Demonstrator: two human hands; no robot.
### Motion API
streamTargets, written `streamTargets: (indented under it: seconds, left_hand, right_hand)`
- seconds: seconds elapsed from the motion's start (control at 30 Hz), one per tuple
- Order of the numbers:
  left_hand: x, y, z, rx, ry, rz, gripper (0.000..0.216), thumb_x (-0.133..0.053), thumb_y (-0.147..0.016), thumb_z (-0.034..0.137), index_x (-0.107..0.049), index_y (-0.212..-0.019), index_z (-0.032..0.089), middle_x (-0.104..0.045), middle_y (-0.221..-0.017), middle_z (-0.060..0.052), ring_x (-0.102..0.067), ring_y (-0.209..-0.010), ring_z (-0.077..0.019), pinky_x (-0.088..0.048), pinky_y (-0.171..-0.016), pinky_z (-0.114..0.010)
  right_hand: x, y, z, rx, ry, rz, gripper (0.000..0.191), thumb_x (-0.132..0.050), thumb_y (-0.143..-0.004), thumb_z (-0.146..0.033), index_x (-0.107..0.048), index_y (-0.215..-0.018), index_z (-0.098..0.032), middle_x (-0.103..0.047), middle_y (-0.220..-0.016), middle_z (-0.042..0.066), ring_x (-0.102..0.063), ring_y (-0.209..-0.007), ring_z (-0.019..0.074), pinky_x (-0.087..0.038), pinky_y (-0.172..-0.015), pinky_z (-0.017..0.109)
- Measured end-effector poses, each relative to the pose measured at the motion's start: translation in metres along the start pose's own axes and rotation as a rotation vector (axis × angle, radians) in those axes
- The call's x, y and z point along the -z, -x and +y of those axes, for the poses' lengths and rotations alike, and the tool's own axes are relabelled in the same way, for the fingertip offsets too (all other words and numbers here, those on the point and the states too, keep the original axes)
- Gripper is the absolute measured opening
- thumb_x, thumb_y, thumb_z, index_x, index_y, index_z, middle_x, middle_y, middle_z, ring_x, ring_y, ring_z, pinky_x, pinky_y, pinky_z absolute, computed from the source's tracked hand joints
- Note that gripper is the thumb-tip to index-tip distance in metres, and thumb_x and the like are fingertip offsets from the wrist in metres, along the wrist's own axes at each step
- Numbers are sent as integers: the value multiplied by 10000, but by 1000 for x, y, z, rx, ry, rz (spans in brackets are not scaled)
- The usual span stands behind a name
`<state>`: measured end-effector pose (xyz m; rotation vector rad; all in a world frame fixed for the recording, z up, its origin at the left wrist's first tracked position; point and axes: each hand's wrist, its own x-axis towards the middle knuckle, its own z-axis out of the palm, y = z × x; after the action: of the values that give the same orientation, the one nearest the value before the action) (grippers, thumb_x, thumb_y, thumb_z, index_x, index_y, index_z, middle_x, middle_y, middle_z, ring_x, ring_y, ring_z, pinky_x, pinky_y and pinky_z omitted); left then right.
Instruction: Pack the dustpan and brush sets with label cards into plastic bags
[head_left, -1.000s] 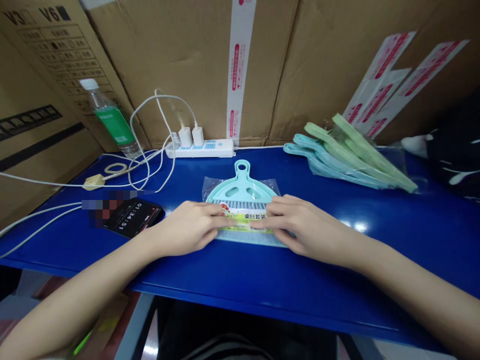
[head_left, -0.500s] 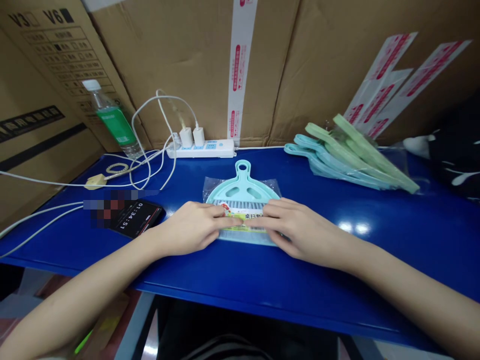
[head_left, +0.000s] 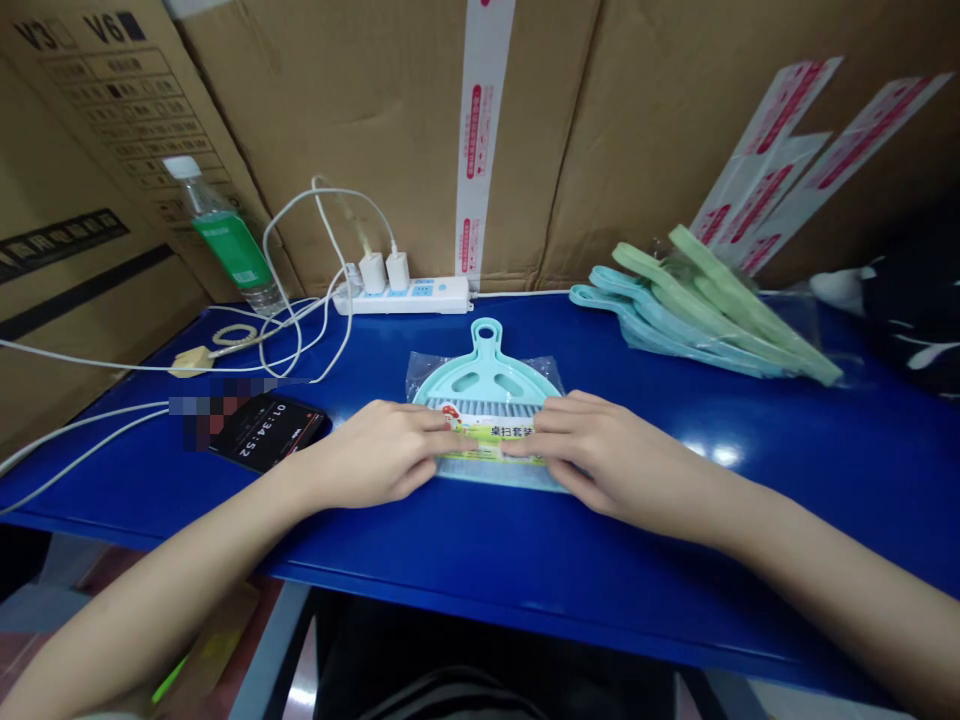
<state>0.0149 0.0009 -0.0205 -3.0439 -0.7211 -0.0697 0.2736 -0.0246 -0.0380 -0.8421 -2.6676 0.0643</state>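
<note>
A light-blue dustpan (head_left: 487,372) with a grey-bristled brush (head_left: 480,409) lies flat in a clear plastic bag, its handle pointing away from me. Across its middle runs a printed yellow-and-white label (head_left: 491,440). My left hand (head_left: 397,450) rests on the set's left side, index finger stretched across the label, the other fingers partly bent. From the right, my right hand (head_left: 589,450) lies over the other side, its index finger also extended on the label. A small gap separates the two index fingertips. Neither hand visibly grips the set; the undersides of both are hidden.
More bagged blue dustpans (head_left: 667,315) and green dustpans (head_left: 750,300) are piled at the back right. A power strip (head_left: 405,297) with chargers, loose white cables (head_left: 322,300), a bottle (head_left: 232,245) and a phone (head_left: 270,430) occupy the left. Cardboard boxes (head_left: 375,130) stand behind the blue table (head_left: 525,570).
The index fingertips have drawn slightly apart, showing more of the label; the right hand has shifted a little to the right. The dustpan set stays in place.
</note>
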Motion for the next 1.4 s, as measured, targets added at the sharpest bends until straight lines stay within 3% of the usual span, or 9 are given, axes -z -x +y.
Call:
streamTargets:
  seconds: [0.23,0.63,0.93,1.1,1.4]
  left_hand:
    - [4,1,-1,20,56,30,385,-484,-850,92,-694,-1141,233,-739,-1032,-39,-706,-912,-188,-570,-803,-315]
    - [6,2,-3,49,63,-2,376,-461,-838,123,-712,-1088,248,-745,-1001,-23,-701,-861,-185,-527,-717,-283]
    - [8,3,-8,55,100,45,369,-445,-842,127,-741,-1027,245,-746,-894,-6,-676,-745,-149,-478,-642,-240]
    - [9,4,-10,66,132,45,378,-442,-841,123,-745,-1032,246,-748,-932,-4,-673,-769,-143,-466,-639,-228]
    - [14,5,-14,103,125,74,361,-410,-841,142,-762,-863,222,-671,-726,2,-576,-596,-112,-383,-550,-224]
  right_hand:
    - [2,1,0,-23,-23,-23,312,-462,-869,-61,-736,-902,-206,-656,-718,27,-559,-692,168,-393,-698,310]
    - [12,0,2,-47,-51,-93,342,-448,-884,-61,-747,-933,-219,-638,-710,20,-534,-704,169,-360,-722,318]
    - [17,3,6,-44,-86,-75,345,-430,-889,-86,-750,-871,-214,-635,-675,21,-521,-688,175,-365,-769,344]
    - [21,4,6,-47,-113,-89,334,-442,-868,-72,-746,-851,-209,-652,-699,21,-540,-710,172,-364,-795,349]
    - [26,5,7,-58,-17,-98,349,-420,-834,-87,-731,-762,-229,-580,-695,38,-498,-695,180,-373,-730,347]
